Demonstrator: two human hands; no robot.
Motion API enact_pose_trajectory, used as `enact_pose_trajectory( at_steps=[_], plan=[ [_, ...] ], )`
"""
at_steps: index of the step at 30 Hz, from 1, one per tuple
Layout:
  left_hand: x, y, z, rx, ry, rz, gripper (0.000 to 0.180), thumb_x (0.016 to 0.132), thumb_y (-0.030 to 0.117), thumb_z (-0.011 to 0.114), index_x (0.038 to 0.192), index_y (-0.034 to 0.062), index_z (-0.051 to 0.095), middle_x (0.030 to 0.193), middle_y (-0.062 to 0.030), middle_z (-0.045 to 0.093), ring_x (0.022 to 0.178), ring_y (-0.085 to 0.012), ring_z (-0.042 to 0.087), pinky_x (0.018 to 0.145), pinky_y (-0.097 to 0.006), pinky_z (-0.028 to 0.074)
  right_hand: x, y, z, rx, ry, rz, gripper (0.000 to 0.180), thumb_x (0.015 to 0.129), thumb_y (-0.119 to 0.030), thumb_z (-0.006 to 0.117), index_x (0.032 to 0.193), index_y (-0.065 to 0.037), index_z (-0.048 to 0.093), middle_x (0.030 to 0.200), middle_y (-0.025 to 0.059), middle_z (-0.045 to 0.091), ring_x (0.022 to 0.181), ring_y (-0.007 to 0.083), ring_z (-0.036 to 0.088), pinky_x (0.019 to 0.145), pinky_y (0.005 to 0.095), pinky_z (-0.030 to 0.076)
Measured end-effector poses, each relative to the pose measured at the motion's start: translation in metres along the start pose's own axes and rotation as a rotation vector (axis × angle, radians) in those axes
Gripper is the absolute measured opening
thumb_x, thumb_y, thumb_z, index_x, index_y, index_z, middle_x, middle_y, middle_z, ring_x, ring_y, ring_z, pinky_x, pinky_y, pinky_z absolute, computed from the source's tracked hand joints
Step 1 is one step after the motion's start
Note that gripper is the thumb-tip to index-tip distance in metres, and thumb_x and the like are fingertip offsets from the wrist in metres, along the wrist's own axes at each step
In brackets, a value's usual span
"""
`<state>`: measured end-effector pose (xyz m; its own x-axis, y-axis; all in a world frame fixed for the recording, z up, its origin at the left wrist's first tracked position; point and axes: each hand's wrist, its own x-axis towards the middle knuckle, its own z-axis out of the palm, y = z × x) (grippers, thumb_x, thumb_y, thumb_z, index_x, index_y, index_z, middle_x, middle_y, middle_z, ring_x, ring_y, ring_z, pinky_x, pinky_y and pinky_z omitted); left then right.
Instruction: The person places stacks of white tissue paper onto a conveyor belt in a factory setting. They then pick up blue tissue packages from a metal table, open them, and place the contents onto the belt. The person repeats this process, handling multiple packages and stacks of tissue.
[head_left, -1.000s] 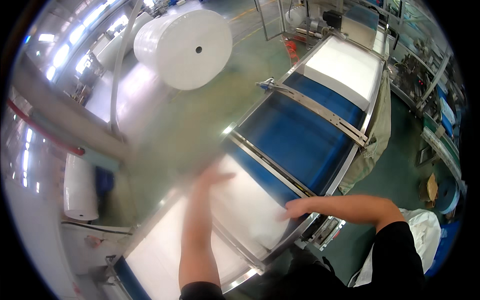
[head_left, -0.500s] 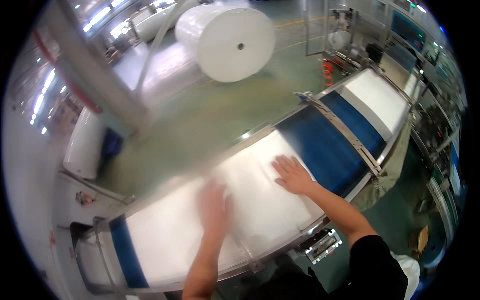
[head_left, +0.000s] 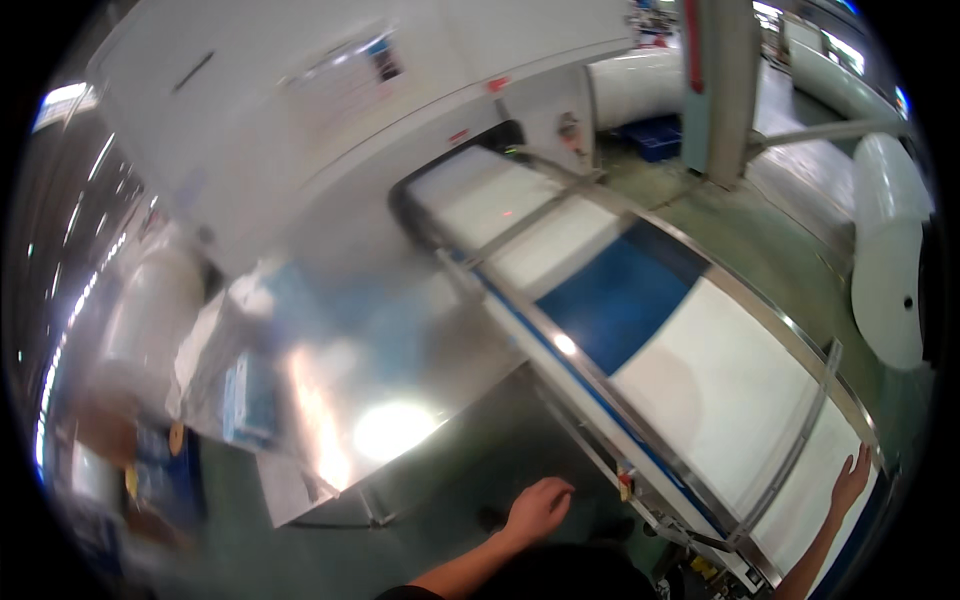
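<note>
Head view blurs much of its left half: the stacked goods at 8 o'clock are smeared and cannot be told apart, and a bright glare sits on the steel sheet [head_left: 400, 400] beside the conveyor. The person's forearms are cut off by the lower edge, and the body hides the floor at 6 o'clock. The right hand [head_left: 851, 480], at 4 o'clock, lies flat with fingers spread, its grip released, resting on the white sheet [head_left: 740, 390] near the far metal rail of the conveyor [head_left: 600, 375]. That sheet lies on the blue belt [head_left: 620, 300], which runs from 4 o'clock up toward the white machine housing [head_left: 330, 110] at 12 o'clock. The left hand [head_left: 538, 508], at 6 o'clock, hangs loosely curled over the green floor, holding nothing, just short of the conveyor's near rail. A large white roll [head_left: 890, 260] lies at 3 o'clock.
</note>
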<state>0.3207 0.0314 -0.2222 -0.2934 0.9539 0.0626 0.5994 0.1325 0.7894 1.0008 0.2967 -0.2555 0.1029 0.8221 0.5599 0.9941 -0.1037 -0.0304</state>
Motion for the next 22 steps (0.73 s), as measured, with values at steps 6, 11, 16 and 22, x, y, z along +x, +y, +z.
enact_pose_trajectory(
  at_steps=[6,11,16,22],
  plan=[
    [-0.073,-0.113,-0.102,-0.111,0.137,-0.274,0.018,0.091,0.018,0.064,0.105,0.0079,0.069,0.106,-0.0087,0.066,0.094,-0.0255,0.067,0.079,-0.034,0.054,-0.083,-0.515,-0.137,0.788,-0.120,-0.779,0.031,0.085,-0.003,0.065,0.116,-0.002,0.066,0.107,0.0171,0.066,0.101,0.0336,0.062,0.091,0.0416,0.047],
    [-0.118,-0.174,-0.191,-0.181,0.341,-0.482,0.024,0.090,0.023,0.064,0.110,0.0099,0.070,0.107,-0.0114,0.068,0.096,-0.0281,0.067,0.084,-0.037,0.054,-0.201,-0.833,-0.148,1.031,-0.816,-1.295,0.056,0.087,-0.013,0.064,0.141,-0.012,0.049,0.082,0.0130,0.067,0.073,0.0363,0.064,0.067,0.0468,0.049],
    [-0.121,-0.203,-0.237,-0.394,0.543,-0.644,0.030,0.090,0.023,0.068,0.117,0.0072,0.068,0.108,-0.0110,0.069,0.093,-0.0215,0.069,0.084,-0.033,0.054,-0.247,-1.060,-0.034,0.546,-1.110,-0.982,0.036,0.092,-0.026,0.057,0.122,-0.008,0.066,0.086,0.0187,0.068,0.080,0.0366,0.066,0.075,0.0479,0.053],
    [-0.116,-0.254,-0.248,-1.044,0.808,-0.754,0.057,0.093,0.026,0.070,0.144,0.0138,0.048,0.134,-0.0134,0.059,0.106,-0.0269,0.066,0.094,-0.038,0.052,-0.269,-1.187,0.009,0.522,-1.000,-1.103,0.058,0.093,-0.061,0.054,0.112,-0.009,0.072,0.106,0.0243,0.069,0.100,0.0315,0.067,0.099,0.0423,0.046]
  ],
)
